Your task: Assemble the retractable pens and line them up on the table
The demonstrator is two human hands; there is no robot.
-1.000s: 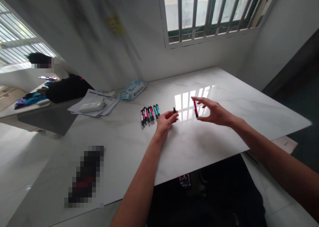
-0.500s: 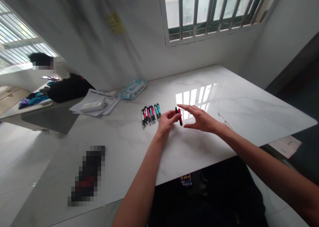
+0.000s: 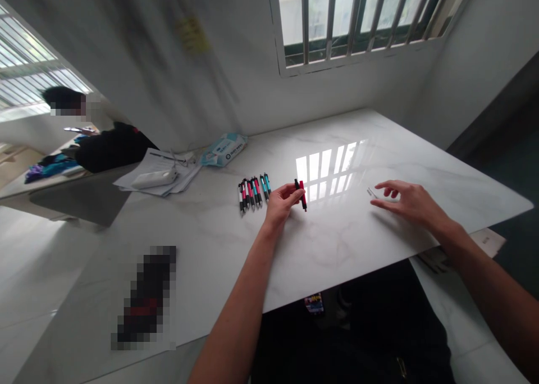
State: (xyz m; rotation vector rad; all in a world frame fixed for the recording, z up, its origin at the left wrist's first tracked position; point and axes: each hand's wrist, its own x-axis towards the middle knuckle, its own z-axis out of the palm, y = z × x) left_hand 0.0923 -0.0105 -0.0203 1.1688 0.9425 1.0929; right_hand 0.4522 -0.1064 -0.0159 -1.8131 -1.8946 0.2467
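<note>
My left hand (image 3: 281, 203) pinches a red and black pen barrel (image 3: 302, 195) just above the white marble table (image 3: 210, 243). A row of several finished pens (image 3: 254, 192), red and teal, lies on the table right beside that hand on its left. My right hand (image 3: 407, 200) is out to the right, fingers spread and lowered over the tabletop, its fingertips next to a thin clear pen refill (image 3: 371, 193) that lies flat there. That hand holds nothing.
A pack of wet wipes (image 3: 224, 149) and a stack of papers with a white object on top (image 3: 158, 177) lie at the table's far left. A pixelated dark object (image 3: 145, 297) sits near the front left. Another person (image 3: 99, 137) sits at a desk beyond.
My right hand passed the red pen barrel to my left hand, let go, and moved right to the thin refill on the table. My left hand stayed in place.
</note>
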